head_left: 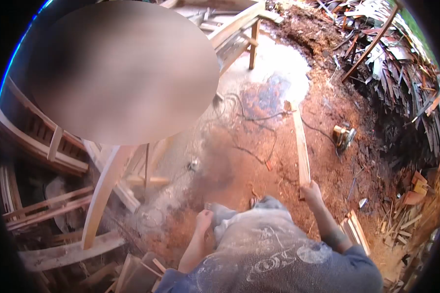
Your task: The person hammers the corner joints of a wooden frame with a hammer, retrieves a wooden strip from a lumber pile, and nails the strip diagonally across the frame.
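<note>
A long, pale wooden plank (300, 146) stretches forward from my right hand (310, 191), which is wrapped round its near end. The plank's far end reaches the bright patch of ground. My left hand (204, 219) is curled closed beside my dusty trouser leg, with nothing seen in it. A dark cord (259, 118) loops over the reddish, sawdust-covered ground beyond my hands. To the right of the plank, a brass-and-silver coloured tool (344, 137) lies on the ground; its exact kind is unclear.
Curved wooden chair-like frames (100, 195) stand at the left, and another wooden frame (239, 29) is at the top. Stacked scrap strips (391, 63) rise at upper right. Offcuts (354, 232) lie near my right arm. A blurred oval hides the upper left.
</note>
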